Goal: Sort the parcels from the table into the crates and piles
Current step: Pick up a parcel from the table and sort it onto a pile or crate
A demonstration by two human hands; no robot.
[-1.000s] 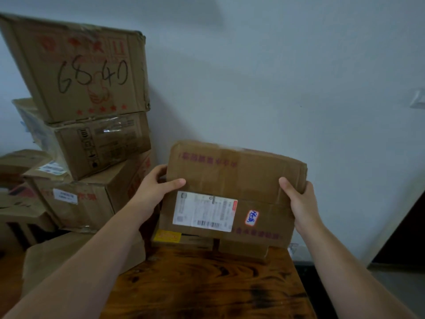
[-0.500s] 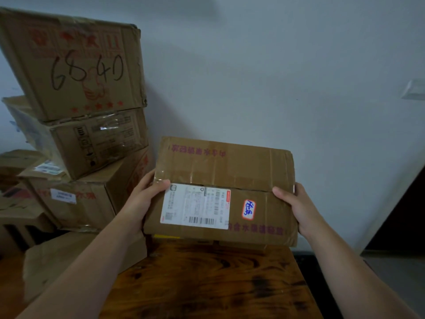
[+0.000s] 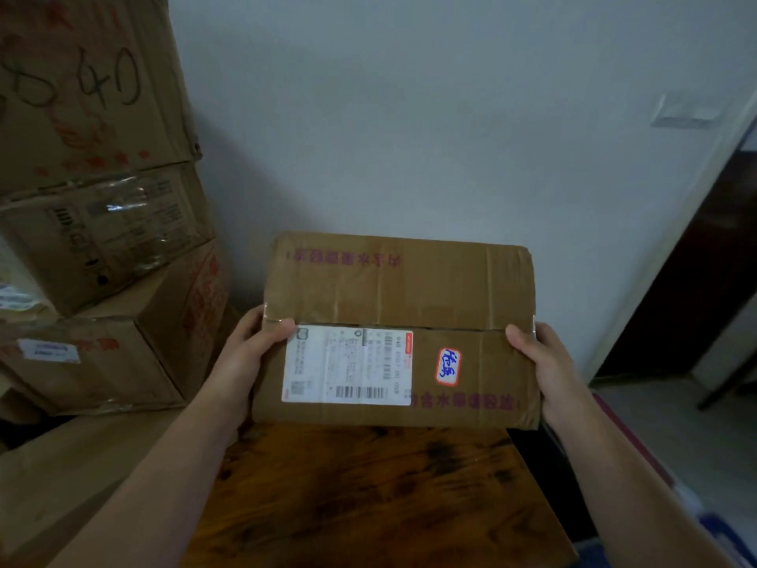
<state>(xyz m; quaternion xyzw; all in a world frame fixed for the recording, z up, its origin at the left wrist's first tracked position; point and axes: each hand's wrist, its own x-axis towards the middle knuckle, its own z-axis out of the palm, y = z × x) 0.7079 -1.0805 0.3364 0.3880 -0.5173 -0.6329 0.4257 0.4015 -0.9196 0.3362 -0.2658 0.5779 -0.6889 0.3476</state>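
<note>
I hold a flat brown cardboard parcel (image 3: 409, 293) over the far end of the wooden table (image 3: 368, 494), its top face turned toward me. A white shipping label and a small red-edged sticker with blue writing sit on its near half. My left hand (image 3: 245, 358) grips the parcel's left edge, thumb on top. My right hand (image 3: 545, 362) grips the right edge the same way. Whatever lies under the parcel is hidden.
A tall stack of cardboard boxes (image 3: 94, 223) stands at the left, the top one marked with black numbers. Another box (image 3: 73, 477) lies low at the left beside the table. A white wall is behind; a dark doorway (image 3: 696, 280) opens at the right.
The parcel has tilted flatter toward me and come lower and closer, now covering the boxes that showed beneath it. Both hands keep their grip on its edges.
</note>
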